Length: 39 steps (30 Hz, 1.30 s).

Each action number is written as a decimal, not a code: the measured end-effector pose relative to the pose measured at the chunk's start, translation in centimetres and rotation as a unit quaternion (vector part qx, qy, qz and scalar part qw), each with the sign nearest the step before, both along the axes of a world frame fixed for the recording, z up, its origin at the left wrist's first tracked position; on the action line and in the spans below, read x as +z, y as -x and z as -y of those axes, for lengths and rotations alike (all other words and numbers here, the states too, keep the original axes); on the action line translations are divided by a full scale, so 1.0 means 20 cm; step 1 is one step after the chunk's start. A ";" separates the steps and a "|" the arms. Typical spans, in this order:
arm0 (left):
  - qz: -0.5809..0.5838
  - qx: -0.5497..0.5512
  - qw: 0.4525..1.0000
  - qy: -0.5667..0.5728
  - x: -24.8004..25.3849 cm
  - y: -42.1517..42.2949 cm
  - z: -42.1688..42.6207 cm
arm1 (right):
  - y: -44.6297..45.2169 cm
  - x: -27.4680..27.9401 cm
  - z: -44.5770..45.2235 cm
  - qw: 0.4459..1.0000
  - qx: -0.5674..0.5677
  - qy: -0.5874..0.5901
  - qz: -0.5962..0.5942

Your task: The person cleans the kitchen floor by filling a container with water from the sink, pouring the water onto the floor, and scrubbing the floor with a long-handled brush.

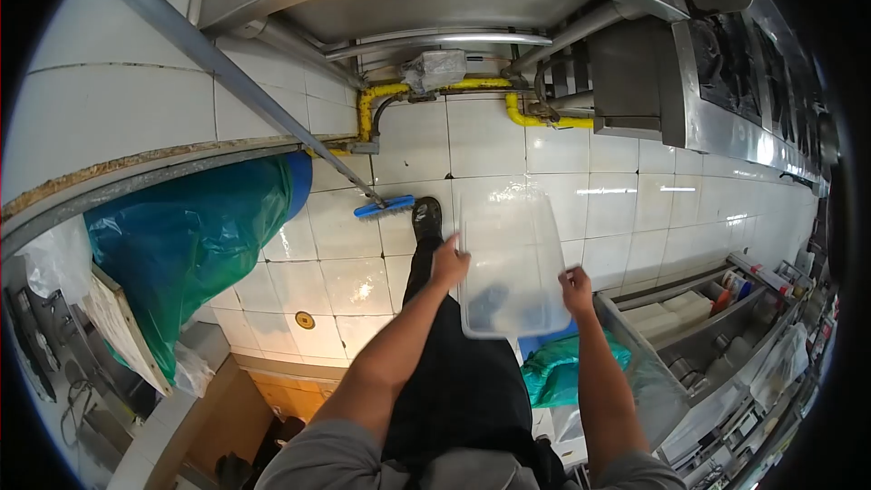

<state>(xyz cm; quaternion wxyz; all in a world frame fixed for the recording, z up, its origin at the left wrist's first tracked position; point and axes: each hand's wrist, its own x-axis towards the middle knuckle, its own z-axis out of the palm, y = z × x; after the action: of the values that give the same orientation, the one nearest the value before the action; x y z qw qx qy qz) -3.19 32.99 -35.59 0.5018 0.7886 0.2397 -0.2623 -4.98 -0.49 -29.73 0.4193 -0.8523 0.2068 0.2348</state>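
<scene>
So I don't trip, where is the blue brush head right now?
In the head view, the blue brush head is left of centre on the floor, beside the black shoe, at the lower end of the grey pole.

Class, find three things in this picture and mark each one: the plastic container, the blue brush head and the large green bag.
Plastic container [510, 259]: head view, middle of its translucent face.
Blue brush head [385, 207]: head view, middle of its block.
Large green bag [195, 240]: head view, middle of its visible side.

The left arm [383, 370] and right arm [606, 381] reach forward, held apart. The left hand [448, 264] extends slightly farther than the right hand [576, 291], with the fingers [462, 260] of both curled.
</scene>
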 end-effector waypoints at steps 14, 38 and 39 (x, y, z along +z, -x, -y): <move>0.017 0.252 0.950 0.185 0.24 -0.80 -0.33 | -1.25 0.57 -0.38 0.978 -0.057 -0.172 -0.100; 0.385 0.245 0.879 0.140 1.94 -1.10 -1.08 | -1.10 2.33 -0.55 0.916 -0.008 -0.400 0.001; 0.376 0.259 0.881 0.128 2.00 -1.09 -1.14 | -1.22 2.36 -0.58 0.919 -0.007 -0.393 0.017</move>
<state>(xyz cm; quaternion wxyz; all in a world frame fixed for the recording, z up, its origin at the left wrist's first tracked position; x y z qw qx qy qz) 18.70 55.75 4.48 0.7008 0.6666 0.1932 0.1647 19.34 11.18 17.38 0.7257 -0.6211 0.0962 0.2799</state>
